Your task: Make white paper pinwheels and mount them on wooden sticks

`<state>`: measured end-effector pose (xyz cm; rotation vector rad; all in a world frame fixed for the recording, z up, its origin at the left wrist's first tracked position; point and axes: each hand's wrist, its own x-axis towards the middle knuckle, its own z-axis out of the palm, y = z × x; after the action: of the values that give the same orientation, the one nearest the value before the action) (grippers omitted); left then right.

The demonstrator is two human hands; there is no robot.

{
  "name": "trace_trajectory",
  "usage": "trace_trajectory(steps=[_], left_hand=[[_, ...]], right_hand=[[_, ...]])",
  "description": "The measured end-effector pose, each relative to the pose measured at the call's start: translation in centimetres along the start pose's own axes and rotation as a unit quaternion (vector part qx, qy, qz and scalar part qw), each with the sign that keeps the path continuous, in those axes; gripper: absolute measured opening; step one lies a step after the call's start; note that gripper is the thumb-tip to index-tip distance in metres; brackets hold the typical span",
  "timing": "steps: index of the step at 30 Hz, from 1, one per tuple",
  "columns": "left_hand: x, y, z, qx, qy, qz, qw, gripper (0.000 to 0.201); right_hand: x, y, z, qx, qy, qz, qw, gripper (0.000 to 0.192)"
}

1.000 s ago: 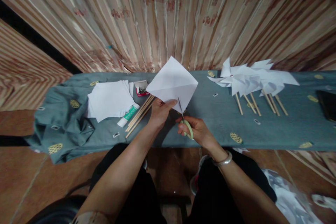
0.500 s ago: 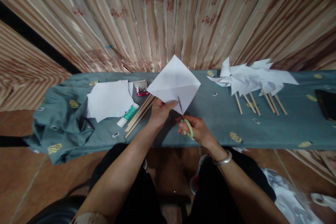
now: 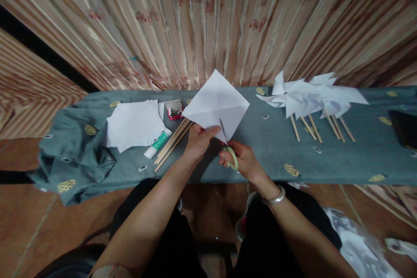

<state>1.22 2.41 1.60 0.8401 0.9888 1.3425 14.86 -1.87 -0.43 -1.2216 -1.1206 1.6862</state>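
Observation:
A square sheet of white paper [image 3: 216,95], creased across, is held up cornerwise above the table. My left hand [image 3: 199,140] pinches its lower left part, thumb on top and fingers hidden beneath. In my right hand [image 3: 241,158] are scissors [image 3: 232,158] with pale green handles. One dark blade lies over the paper's near corner, pointing toward the middle of the sheet; the other blade is hidden. Left of my left hand lie several wooden sticks [image 3: 172,144], a green and white glue tube [image 3: 158,143] and a small red box [image 3: 175,113] of metal pins.
A stack of white paper [image 3: 135,124] lies at the left on the patterned green tablecloth [image 3: 260,156]. Several white paper pinwheels [image 3: 312,97] on sticks lie at the right. A dark object [image 3: 404,128] sits at the right edge. Behind the table hangs a striped curtain [image 3: 208,21].
Almost nothing differs. My right hand and the scissors have shifted very slightly, while the paper stays in my left hand's pinch. The whole view has drifted a little.

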Motion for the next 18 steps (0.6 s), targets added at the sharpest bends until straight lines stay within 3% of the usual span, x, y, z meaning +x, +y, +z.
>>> trace_trajectory(steps=[18], left_hand=[[-0.21,-0.81,-0.27,0.012,0.013,-0.001,1.000,0.015]], right_hand=[[0.37,0.03,0.11,-0.013,0.019,-0.028,0.999,0.061]])
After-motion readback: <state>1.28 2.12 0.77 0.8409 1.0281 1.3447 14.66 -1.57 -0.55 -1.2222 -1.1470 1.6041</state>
